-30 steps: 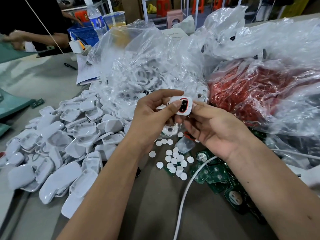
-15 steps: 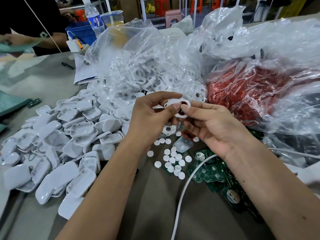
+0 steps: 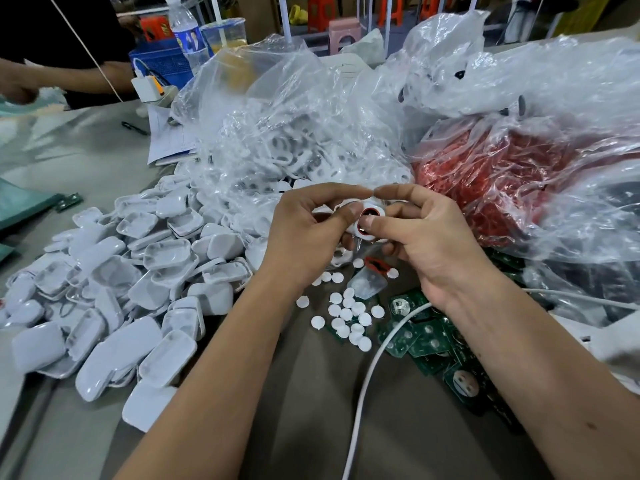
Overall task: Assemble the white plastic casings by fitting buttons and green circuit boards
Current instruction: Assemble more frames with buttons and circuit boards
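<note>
Casing (image 3: pixel 360 221): white, with a red ring round an opening on its face; held above the table between both hands, in front of the clear bags.
Left hand (image 3: pixel 304 233): fingers curled round the casing's left end, thumb pressed on its face beside the red ring, forefinger arched over the top.
Right hand (image 3: pixel 426 237): pinches the casing's right end, thumb on the face at the ring's lower edge, forefinger arched over the top so that its tip meets the left forefinger.
Buttons (image 3: pixel 346 317): small white discs scattered on the table below the hands, a few lying on the nearest boards.
Boards (image 3: pixel 426 341): green circuit boards in a loose heap right of the buttons, under the right wrist.
Shell pile (image 3: pixel 114 289): many white casing halves heaped on the left of the table, some hollow side up, some dome side up.
Clear bag (image 3: pixel 277 133): crumpled, full of white ring-shaped parts, behind the hands.
Red bag (image 3: pixel 512 181): clear plastic over red parts, right of the hands and beside the clear bag.
Small pouch (image 3: pixel 367 282): clear, lying among the buttons just below the hands, with a red part at its upper edge.
Cable (image 3: pixel 370 375): white, running from the lower edge up across the boards and off to the right.
Table (image 3: pixel 311 427): grey-brown surface.
Papers (image 3: pixel 169 136): sheets lying left of the clear bag, a pen (image 3: pixel 134 128) near them.
Bottle (image 3: pixel 185 32): clear plastic, at the far edge beside a blue basket (image 3: pixel 162 65) and a cup (image 3: pixel 225 32).
Other person (image 3: pixel 52 46): dark top, arm reaching across the far left.
</note>
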{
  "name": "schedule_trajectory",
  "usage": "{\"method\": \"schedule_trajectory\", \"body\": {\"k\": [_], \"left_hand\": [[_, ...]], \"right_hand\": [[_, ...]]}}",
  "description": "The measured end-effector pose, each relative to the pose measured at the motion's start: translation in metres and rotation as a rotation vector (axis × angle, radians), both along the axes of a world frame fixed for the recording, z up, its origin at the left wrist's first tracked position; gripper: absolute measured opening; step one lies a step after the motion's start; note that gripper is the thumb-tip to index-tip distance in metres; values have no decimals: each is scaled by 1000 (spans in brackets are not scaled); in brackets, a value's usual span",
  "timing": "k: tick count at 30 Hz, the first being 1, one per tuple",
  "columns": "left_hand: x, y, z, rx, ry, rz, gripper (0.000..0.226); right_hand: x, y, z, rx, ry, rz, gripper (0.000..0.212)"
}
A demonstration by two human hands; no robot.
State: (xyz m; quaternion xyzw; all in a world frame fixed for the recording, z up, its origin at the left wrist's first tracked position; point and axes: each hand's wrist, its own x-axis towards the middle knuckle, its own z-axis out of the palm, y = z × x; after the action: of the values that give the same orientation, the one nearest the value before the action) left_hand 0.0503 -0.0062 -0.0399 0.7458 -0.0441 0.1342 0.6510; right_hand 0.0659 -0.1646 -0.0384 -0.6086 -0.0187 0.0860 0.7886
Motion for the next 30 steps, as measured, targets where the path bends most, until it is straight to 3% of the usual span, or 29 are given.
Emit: {"method": "schedule_trajectory", "body": {"k": [11, 15, 21, 25, 30], "left_hand": [[-1, -2, 1, -132, -19, 105, 16], [-3, -14, -3, -306, 127, 205, 23], [-8, -27, 4, -714, 288, 63, 34], [-9, -28, 7, -728, 300, 86, 38], [-8, -18, 10, -650, 342, 110, 15]], "right_hand": [[3, -5, 3, 26, -120, 54, 35], [4, -3, -3, -241, -352, -172, 21], [5, -5, -4, -448, -572, -270, 23], [-5, 0, 0, -614, -771, -249, 22], [-6, 1, 5, -772, -917, -125, 24]]}}
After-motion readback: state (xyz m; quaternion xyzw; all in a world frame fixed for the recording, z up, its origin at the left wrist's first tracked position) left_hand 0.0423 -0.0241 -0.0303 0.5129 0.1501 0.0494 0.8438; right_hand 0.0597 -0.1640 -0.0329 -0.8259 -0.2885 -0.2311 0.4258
